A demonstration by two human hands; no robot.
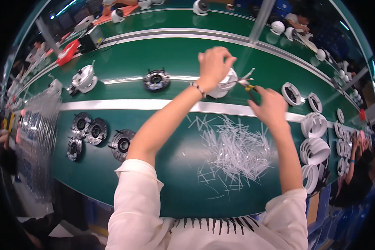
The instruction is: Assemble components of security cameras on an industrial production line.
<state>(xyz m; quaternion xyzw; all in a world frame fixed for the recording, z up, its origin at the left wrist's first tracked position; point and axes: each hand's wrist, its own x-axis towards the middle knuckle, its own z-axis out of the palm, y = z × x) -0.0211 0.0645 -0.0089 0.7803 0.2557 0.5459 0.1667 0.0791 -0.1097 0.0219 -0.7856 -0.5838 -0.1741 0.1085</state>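
On the green bench in front of me stands a round white plastic housing (226, 84), partly covered by my hand. My left hand (214, 66) is bent over the housing's upper left side, fingers curled; some of the fingertips are hidden. From the right, my right hand (270, 104) grips pliers (251, 88) with yellow and black handles. Their metal jaws reach the housing's right edge, beside a thin pale strip (250, 73) sticking up there. Below my hands lies a loose heap of thin white plastic strips (235, 150), probably cable ties.
Black round units (156, 80) lie left of my hands, with several more (96, 131) nearer me. A white assembly (84, 79) stands farther left, by clear plastic trays (37, 141). White rings (314, 151) are stacked on the right. Other people sit around the line.
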